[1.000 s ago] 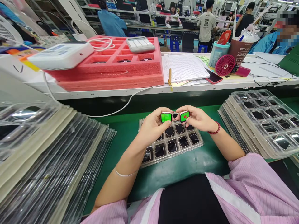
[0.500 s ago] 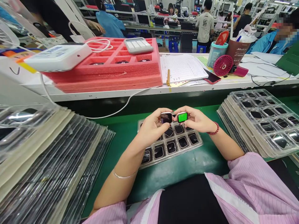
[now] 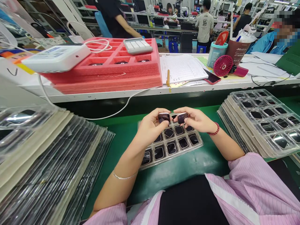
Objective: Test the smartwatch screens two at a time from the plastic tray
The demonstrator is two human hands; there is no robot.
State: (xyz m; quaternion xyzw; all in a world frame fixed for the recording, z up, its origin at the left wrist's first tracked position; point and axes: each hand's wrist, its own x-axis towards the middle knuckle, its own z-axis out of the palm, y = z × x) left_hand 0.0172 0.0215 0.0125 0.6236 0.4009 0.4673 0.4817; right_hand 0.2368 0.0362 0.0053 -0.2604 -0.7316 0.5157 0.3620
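My left hand (image 3: 152,126) is closed around a smartwatch (image 3: 163,117) without a strap, its dark face toward me and my thumb at its lower edge. Beside it, my right hand (image 3: 198,120) grips a second smartwatch (image 3: 181,117), whose screen is dark, with the thumb over its right side. The two watches are held close together above a clear plastic tray (image 3: 168,157). Rows of similar dark watch faces, such as the one at the front (image 3: 172,148), fill the tray's pockets. My hands hide part of its back rows.
Tall tray stacks stand at left (image 3: 53,168) and right (image 3: 260,125) on the green mat (image 3: 178,178). On the white shelf beyond lie red foam (image 3: 105,81), a white box (image 3: 58,57), papers (image 3: 182,68), a phone (image 3: 212,77) and a pink fan (image 3: 223,65). Other people are behind.
The right-hand watch's screen has gone from bright green to dark, and my right thumb now lies on its face. A person in black has moved right in the background.
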